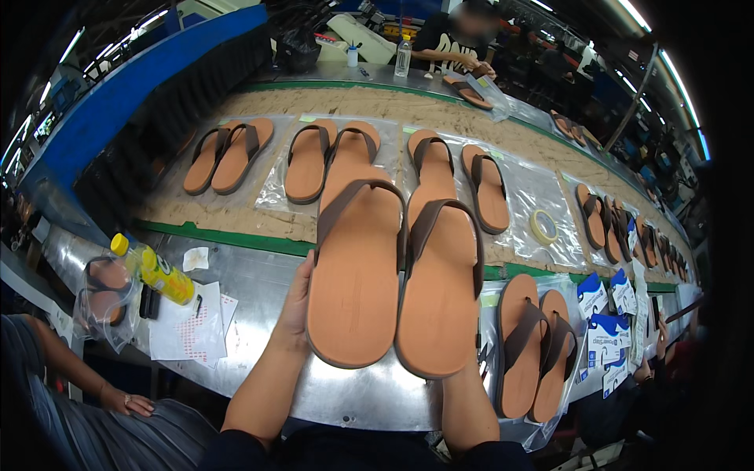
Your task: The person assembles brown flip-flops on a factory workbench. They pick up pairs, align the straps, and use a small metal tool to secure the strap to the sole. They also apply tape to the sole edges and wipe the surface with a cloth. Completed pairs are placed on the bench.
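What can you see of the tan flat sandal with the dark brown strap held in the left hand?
The tan flat sandal has a smooth, leather-looking top, a rounded heel and a darker sole edge. Its dark brown strap arches over the front. It is held up with its top facing the camera and heel nearest the person, over the shiny grey metal table. The bare left hand grips its left edge, fingers hidden. A matching sandal is close alongside; whether they touch is unclear.
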Available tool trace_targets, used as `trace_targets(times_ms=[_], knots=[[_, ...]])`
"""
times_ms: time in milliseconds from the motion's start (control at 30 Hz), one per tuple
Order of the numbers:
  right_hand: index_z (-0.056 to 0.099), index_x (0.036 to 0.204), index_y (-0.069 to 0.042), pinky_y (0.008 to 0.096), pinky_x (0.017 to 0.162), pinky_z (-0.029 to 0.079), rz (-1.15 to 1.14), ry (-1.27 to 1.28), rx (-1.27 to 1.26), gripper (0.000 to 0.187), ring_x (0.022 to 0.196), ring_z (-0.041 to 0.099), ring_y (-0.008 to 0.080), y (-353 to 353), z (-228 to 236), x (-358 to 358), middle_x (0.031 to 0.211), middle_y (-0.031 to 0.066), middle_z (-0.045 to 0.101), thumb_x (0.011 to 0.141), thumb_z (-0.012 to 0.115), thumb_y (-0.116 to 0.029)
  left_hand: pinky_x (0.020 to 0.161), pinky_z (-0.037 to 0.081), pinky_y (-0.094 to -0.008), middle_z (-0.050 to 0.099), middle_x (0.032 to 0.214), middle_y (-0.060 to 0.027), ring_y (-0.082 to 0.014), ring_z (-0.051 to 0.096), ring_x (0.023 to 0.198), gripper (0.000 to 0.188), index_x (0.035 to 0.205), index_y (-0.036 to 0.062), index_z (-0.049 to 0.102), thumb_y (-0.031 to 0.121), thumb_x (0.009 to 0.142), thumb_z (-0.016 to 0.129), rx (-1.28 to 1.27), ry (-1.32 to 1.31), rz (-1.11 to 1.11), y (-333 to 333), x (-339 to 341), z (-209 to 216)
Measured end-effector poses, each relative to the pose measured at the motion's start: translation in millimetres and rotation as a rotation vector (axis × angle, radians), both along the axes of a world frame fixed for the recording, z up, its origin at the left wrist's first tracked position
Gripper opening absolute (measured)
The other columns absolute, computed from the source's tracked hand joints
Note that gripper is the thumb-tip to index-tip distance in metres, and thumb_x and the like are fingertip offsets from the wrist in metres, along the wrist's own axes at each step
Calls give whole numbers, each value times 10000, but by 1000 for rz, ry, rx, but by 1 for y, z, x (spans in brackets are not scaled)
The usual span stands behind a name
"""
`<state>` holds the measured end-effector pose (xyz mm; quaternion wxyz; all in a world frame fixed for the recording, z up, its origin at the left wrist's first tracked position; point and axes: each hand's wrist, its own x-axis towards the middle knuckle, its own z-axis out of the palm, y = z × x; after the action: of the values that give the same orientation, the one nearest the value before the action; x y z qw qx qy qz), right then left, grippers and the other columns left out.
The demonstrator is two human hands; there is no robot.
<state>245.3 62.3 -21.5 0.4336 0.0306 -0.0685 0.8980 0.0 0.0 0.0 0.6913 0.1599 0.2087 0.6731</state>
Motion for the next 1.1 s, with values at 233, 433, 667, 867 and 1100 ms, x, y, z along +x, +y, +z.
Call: trace_targets(times_ms=[233, 433, 667, 867, 1100], knots=[[550, 1318, -23, 439, 1011, 497, -336, -409, 67, 460, 1172, 612, 269, 8, -7, 2, 1283, 118, 630, 1059, 378, -362, 1054, 466, -372, 542, 1377, -146, -249, 577, 1238, 757, 1515, 29, 299, 171, 900, 718, 141, 422, 31, 2, 10, 6], [549, 1320, -38, 421, 810, 614, -63, -175, -83, 444, 994, 701, 275, -5, -1, -16, 1182, 125, 677, 1032, 470, -367, 926, 574, -350, 635, 1243, -150, -229, 663, 1098, 497, 1353, -34, 500, 166, 931, 669, 52, -120, -185, 7, 8, -54], [503, 1363, -8, 366, 848, 598, -106, -307, 101, 445, 1036, 669, 227, -8, -2, -14, 1208, 131, 649, 1025, 507, -297, 889, 594, -314, 621, 1263, -153, -199, 670, 1082, 577, 1374, -34, 481, 171, 888, 715, 223, -22, -174, 10, 1, -37], [545, 1318, 5, 349, 855, 578, -401, -651, 148, 416, 1025, 663, 213, -15, 17, -11, 1186, 121, 652, 1019, 522, -283, 919, 563, -318, 598, 1314, -137, -198, 630, 1151, 699, 1426, -11, 442, 191, 846, 776, 235, 52, -157, 10, -22, -49], [537, 1326, 88, 294, 764, 536, -1133, -1116, 700, 440, 893, 665, 174, -11, 36, 0, 1048, 129, 693, 1051, 427, -237, 935, 526, -316, 604, 1327, -110, -187, 624, 1151, 763, 1440, -19, 440, 132, 797, 821, 254, 689, 309, 4, -23, -6]])
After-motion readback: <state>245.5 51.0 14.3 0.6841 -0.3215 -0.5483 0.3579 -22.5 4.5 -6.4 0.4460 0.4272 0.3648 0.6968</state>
